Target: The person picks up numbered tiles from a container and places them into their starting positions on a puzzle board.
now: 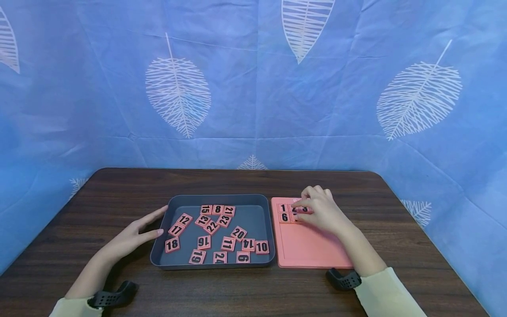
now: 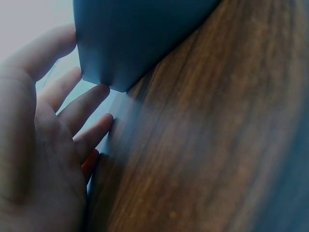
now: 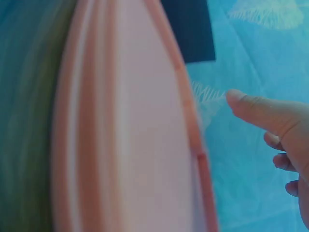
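My left hand (image 1: 127, 239) lies at the left side of a dark grey tray (image 1: 253, 207), its extended fingers and thumb at the tray's wall. In the left wrist view those fingertips (image 2: 99, 92) meet the outside of the tray near its corner. Numbered pink tiles (image 1: 203, 242) are scattered inside. Over the upper part of a pink board (image 1: 305, 248) is my right hand (image 1: 322, 212), index finger and thumb spread apart above the number tiles. Tiles 1 (image 1: 283, 208), 2, 3 and 6 (image 1: 284, 217) sit in rows there; the thumb partly covers another beside the 6.
Tray and board stand side by side on a dark wooden table (image 1: 222, 293), the board on the right. Blue cloth (image 1: 253, 88) with white leaf prints hangs behind the table. Each wrist wears a black band (image 1: 343, 280).
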`<state>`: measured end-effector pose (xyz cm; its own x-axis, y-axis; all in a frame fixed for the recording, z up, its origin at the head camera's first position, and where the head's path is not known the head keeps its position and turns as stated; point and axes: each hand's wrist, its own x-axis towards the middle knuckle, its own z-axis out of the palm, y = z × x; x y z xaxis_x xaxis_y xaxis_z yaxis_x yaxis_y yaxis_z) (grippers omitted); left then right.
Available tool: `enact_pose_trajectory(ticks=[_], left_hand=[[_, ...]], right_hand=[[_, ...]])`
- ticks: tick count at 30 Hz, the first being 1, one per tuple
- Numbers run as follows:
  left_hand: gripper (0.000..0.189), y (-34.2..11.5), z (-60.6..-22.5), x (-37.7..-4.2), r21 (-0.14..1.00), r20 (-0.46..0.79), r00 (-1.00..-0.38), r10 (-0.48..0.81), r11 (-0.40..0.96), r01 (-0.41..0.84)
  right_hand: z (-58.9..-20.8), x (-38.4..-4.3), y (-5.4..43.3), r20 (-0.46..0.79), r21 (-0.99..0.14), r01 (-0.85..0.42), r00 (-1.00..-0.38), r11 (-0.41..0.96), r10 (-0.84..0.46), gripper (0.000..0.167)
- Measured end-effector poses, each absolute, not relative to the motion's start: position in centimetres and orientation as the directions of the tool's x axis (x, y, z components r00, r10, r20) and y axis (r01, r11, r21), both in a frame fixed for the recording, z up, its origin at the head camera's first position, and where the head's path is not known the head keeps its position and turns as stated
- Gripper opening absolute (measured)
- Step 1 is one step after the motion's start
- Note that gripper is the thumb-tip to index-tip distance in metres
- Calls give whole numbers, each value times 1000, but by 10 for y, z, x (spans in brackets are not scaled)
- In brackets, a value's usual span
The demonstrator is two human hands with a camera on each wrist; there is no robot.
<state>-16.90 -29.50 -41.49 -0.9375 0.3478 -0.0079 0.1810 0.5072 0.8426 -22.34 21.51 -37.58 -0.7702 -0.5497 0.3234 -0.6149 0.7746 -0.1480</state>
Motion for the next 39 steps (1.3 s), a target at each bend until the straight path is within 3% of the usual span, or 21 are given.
enact_pose_trajectory(ticks=[10,22,39], left_hand=[[64,-295,-416,-170,840,-16,-940,340,515,172],[64,-295,-418,-171,843,-8,-939,345,507,179],[64,-295,-416,-171,842,3,-937,350,505,192]], right_hand=[[-352,-206,164,408,-249,-642,-749,726,-522,30],[-351,-208,83,347,-311,-635,-769,707,-537,31],[-367,-235,19,202,-207,-554,-830,806,-519,34]])
